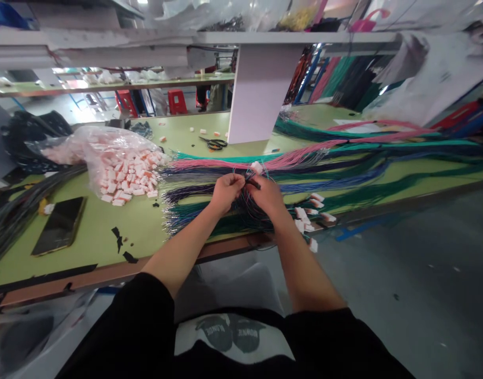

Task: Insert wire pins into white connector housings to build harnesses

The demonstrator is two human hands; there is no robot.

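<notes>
My left hand (227,192) is closed in a pinch over the middle of the table, its fingertips at a coiled bundle of thin wires (251,206). Close beside it, my right hand (268,197) is closed on the same bundle, with a dark strip or wire end at its fingers. The exact grip is partly hidden. A white connector (257,167) sticks up just behind the fingers. Several white and orange connectors (302,217) hang to the right of my right hand. Underneath lie long bundles of pink wires (210,164), green, black and blue wires.
A clear bag of connectors (125,173) spills open on the left. Nearer are a phone (60,225) and black tape scraps (117,239). Black-handled scissors (215,143) lie by a white upright panel (251,95) under a shelf. Grey wires (16,216) cover the far left.
</notes>
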